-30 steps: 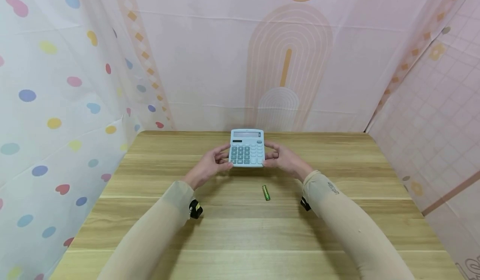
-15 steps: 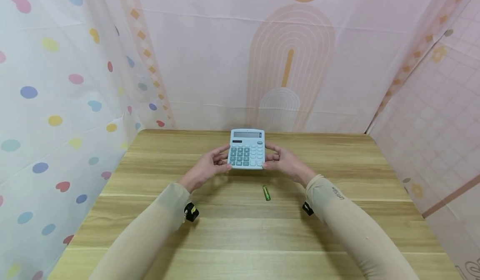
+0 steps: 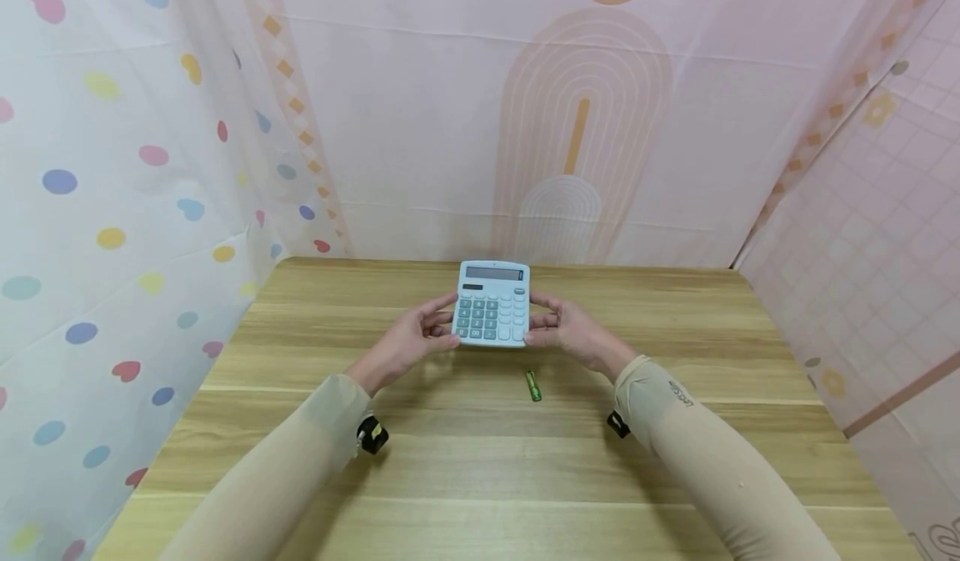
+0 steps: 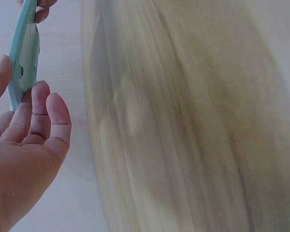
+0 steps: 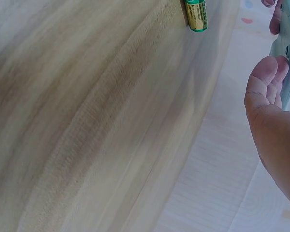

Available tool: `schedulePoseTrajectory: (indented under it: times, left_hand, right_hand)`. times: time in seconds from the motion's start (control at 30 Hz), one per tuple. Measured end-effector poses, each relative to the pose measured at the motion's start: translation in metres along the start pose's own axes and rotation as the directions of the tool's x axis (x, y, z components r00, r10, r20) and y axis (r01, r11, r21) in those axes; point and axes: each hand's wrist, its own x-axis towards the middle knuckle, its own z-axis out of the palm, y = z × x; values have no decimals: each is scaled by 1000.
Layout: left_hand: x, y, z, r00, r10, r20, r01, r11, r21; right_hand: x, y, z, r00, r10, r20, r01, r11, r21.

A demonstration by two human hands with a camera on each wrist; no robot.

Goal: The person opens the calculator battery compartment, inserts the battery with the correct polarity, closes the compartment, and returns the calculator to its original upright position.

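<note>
A pale blue calculator [image 3: 491, 304] with grey number keys is held up off the table, its keys and display facing me in the head view. My left hand [image 3: 408, 336] grips its left edge, thumb at the front and fingers behind. At the right edge my right hand [image 3: 577, 332] holds it the same way. The left wrist view shows the calculator [image 4: 24, 53] edge-on, between the thumb and fingers of the left hand [image 4: 29, 150]. On the table in front of it lies a green battery [image 3: 533, 386], touched by neither hand.
The wooden table [image 3: 480, 469] spreads below both arms. Behind it hangs a patterned curtain [image 3: 420, 127], with a dotted one [image 3: 112, 294] on the left and a checked one [image 3: 877, 236] on the right. Black wrist cameras sit under both sleeves.
Both hands have brought the calculator slightly lower and nearer to me, its face turned more fully toward the camera. Its display reading has become harder to make out. The battery lies where it was.
</note>
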Motion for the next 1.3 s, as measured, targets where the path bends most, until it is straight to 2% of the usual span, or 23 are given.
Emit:
schedulePoseTrajectory:
  times: [0.17, 0.37, 0.87, 1.3]
  left_hand:
    - [-7, 2, 4, 1000, 12, -19, -12, 1000, 11]
    - [-10, 4, 9, 999, 32, -22, -33, 998, -44]
    - [-17, 5, 5, 999, 45, -19, -47, 992, -119]
    - [-20, 6, -2, 998, 43, 46, -35, 984, -174]
  right_hand:
    - [-2, 2, 0, 1000, -10, 5, 10, 1000, -1]
    - [-3, 4, 0, 999, -35, 12, 35, 999, 10]
    - [-4, 1, 3, 999, -51, 13, 51, 998, -19]
    - [-4, -4, 3, 999, -41, -33, 41, 999, 8]
